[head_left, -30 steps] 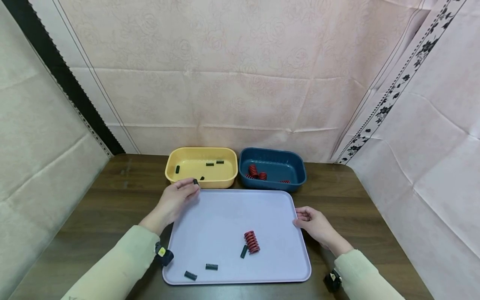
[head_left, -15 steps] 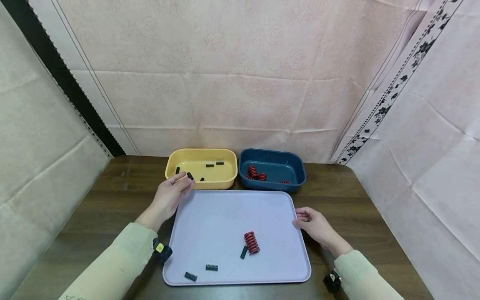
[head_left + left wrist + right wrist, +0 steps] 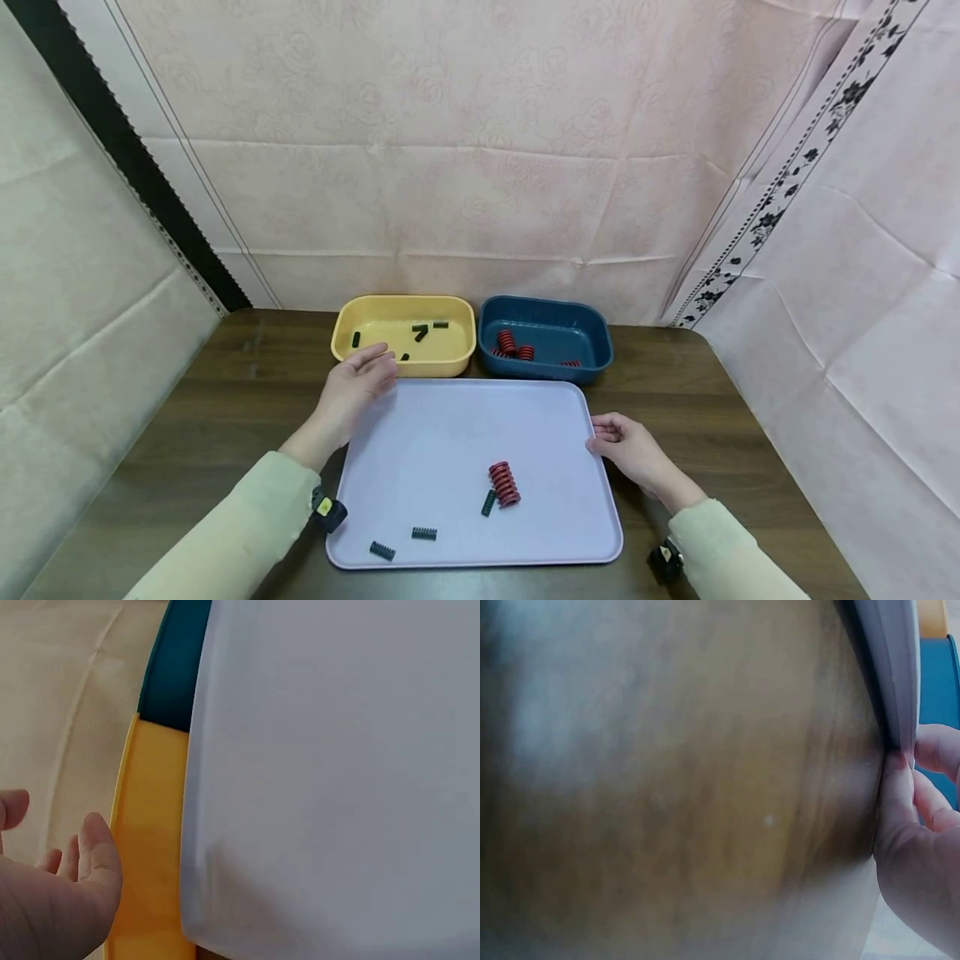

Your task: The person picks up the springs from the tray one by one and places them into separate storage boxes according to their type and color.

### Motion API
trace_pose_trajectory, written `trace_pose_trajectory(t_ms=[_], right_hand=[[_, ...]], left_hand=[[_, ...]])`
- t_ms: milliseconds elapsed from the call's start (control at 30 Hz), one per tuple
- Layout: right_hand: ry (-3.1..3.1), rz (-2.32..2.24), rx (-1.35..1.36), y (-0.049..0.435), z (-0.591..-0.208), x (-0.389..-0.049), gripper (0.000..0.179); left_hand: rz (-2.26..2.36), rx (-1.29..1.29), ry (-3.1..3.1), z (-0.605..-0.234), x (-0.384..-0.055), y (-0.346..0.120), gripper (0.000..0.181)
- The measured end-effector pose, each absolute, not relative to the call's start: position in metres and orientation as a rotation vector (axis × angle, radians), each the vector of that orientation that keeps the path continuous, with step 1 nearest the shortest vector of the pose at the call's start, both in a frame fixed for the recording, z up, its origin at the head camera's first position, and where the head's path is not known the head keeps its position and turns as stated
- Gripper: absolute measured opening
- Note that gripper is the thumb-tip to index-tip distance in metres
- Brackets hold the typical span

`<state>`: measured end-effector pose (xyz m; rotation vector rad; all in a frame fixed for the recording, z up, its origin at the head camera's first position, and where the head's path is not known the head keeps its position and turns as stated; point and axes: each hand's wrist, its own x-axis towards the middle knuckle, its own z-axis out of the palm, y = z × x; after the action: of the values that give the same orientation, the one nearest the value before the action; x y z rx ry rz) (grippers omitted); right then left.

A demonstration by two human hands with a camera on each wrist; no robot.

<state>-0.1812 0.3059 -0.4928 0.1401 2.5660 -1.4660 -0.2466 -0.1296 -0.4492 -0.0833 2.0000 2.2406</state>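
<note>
Now the left grip (image 3: pixel 352 392) hovers loose and empty by the tray's (image 3: pixel 465 442) far-left corner, the right grip (image 3: pixel 632 447) pinching its right edge, ideally steadying it.

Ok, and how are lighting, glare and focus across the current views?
Head view: bright, with the large red coil spring crisp enough to see its turns. Left wrist view: dimmer, a soft shadow near one corner of the pale lavender rectangular tray. Right wrist view: whitish glare on the blurred brown wood-grain table, the right hand clearer.
</note>
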Motion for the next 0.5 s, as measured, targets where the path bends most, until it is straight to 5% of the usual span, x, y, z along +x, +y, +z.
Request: trace_pose_trajectory(t_ms=[500], right_hand=[[2.549, -1.475, 0.143, 0.305, -0.492, -0.182, 0.038]], left_hand=[[1.581, 0.534, 2.538, -0.465, -0.207, -0.081, 0.068]])
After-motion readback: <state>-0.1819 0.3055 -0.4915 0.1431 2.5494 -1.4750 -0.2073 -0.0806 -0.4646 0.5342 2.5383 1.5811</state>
